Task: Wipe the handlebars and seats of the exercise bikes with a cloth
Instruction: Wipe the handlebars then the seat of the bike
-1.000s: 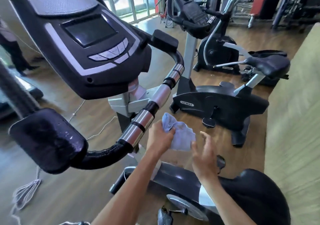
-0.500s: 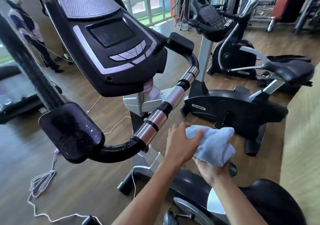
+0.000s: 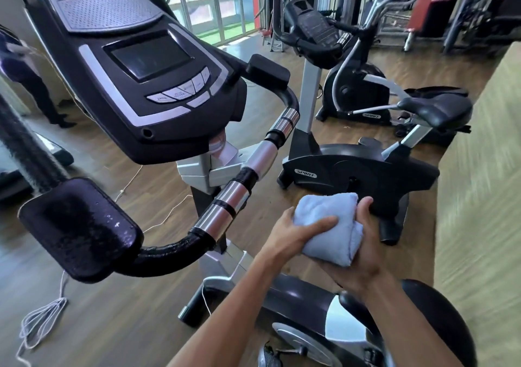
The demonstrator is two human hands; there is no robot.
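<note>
A folded light-blue cloth [image 3: 332, 225] sits between both hands, just right of the near bike's handlebar [image 3: 225, 200]. My left hand [image 3: 293, 231] grips it from the left, thumb across the top. My right hand [image 3: 358, 256] cups it from below and the right, fingers curled round its far edge. The handlebar has chrome and black bands, with wet black pads at its near end [image 3: 79, 228] and far end [image 3: 267, 70]. The near bike's black seat [image 3: 439, 330] is at the bottom right. A second bike's seat [image 3: 437, 110] and handlebars [image 3: 310, 45] stand beyond.
The near bike's console [image 3: 146, 84] fills the upper left. A white cord [image 3: 42, 321] lies on the wooden floor at the lower left. A green wall [image 3: 479, 197] runs along the right. A person [image 3: 31, 84] stands at the far left. More gym machines [image 3: 423, 8] stand behind.
My right hand came in under the cloth and now holds it together with my left. The cloth went from bunched to a folded pad. The view shifted so the bike sits further right.
</note>
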